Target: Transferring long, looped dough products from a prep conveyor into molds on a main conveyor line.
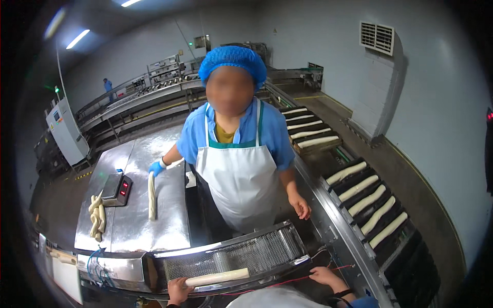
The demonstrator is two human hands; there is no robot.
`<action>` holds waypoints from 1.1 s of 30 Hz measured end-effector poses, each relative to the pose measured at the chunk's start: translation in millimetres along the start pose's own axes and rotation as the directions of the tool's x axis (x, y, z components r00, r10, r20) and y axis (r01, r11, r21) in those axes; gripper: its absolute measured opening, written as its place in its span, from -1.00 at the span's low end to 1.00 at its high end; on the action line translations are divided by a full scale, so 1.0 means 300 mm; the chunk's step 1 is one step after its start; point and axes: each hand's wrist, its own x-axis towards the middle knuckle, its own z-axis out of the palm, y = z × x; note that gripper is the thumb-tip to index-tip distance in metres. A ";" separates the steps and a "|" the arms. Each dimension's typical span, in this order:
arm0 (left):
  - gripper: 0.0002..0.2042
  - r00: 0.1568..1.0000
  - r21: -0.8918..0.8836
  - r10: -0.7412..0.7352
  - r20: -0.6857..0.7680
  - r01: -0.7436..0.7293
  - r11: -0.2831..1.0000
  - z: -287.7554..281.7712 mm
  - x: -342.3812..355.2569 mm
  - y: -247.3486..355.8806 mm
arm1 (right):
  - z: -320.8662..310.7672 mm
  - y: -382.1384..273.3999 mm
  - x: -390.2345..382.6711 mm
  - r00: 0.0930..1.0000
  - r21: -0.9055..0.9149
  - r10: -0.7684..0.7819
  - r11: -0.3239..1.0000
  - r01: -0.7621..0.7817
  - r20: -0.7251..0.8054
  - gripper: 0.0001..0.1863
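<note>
The pale dough strip [218, 277] lay by the near edge of the mesh conveyor [257, 249] – its long axis ran left to right. The left hand [178, 290], the nearer of the 2, gripped its left end; the right hand [325, 277] (empty, fingers loosely bent) hung off the near right corner – apart from the strip

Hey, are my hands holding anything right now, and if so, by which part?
Your left hand appears to grip the dough strip by its left end, over the mesh conveyor. Your right hand appears to hold nothing.
</note>
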 end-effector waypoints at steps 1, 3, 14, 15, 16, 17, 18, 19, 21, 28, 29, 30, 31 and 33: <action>-0.51 0.998 -0.032 -0.068 0.003 0.068 0.997 0.018 -0.004 0.008 | 0.003 0.037 -0.019 1.000 0.015 0.007 1.000 -0.008 0.008 -0.48; -0.51 0.998 -0.024 -0.057 0.025 0.057 0.998 0.047 0.007 0.028 | 0.024 0.101 -0.053 0.987 0.115 0.141 0.985 -0.132 -0.075 -0.52; -0.49 0.966 0.044 -0.006 0.258 -0.006 0.999 0.035 0.186 0.260 | -0.075 0.017 -0.054 0.991 0.231 0.035 0.973 -0.004 -0.129 -0.60; -0.49 0.967 0.048 -0.037 0.252 0.026 0.999 0.028 0.209 0.298 | -0.085 0.027 -0.035 0.985 0.241 0.030 0.971 0.011 -0.168 -0.58; -0.50 0.967 0.051 -0.065 0.247 0.054 0.997 0.031 0.224 0.331 | -0.088 0.038 -0.028 0.978 0.251 0.028 0.968 0.026 -0.208 -0.56; -0.50 0.963 0.052 -0.082 0.255 0.071 0.996 0.040 0.232 0.355 | -0.089 0.050 -0.029 0.980 0.251 0.049 0.968 0.001 -0.191 -0.56; -0.52 0.967 0.046 -0.046 0.252 0.036 0.998 0.054 0.246 0.379 | -0.101 0.043 -0.027 0.983 0.243 0.048 0.970 -0.003 -0.178 -0.56; -0.54 0.969 0.039 -0.009 0.246 -0.001 0.999 0.066 0.262 0.405 | -0.114 0.033 -0.023 0.989 0.237 0.047 0.971 -0.012 -0.142 -0.55; -0.55 0.966 0.026 -0.010 0.260 0.003 1.000 0.067 0.291 0.489 | -0.137 0.039 -0.026 0.994 0.222 0.050 0.975 -0.027 -0.096 -0.55; -0.60 0.905 -0.268 -0.211 0.370 0.322 0.908 0.169 0.356 0.694 | -0.286 -0.046 0.064 1.000 0.189 0.004 0.982 -0.006 0.009 -0.57; -0.60 0.776 -0.328 -0.195 0.600 0.461 0.824 0.176 0.415 0.754 | -0.315 -0.048 0.102 0.996 0.164 -0.071 0.984 0.062 0.050 -0.56; -0.59 0.602 -0.340 -0.129 0.788 0.600 0.724 0.178 0.467 0.817 | -0.333 -0.051 0.133 0.996 0.161 -0.074 0.985 0.066 0.045 -0.56; -0.59 0.544 -0.333 -0.088 0.835 0.626 0.705 0.170 0.491 0.879 | -0.341 -0.073 0.157 0.984 0.198 -0.107 0.977 0.077 0.144 -0.56; -0.56 0.529 -0.381 -0.008 0.848 0.621 0.684 0.181 0.525 0.956 | -0.339 -0.148 0.166 0.941 0.161 -0.175 0.978 0.132 0.289 -0.56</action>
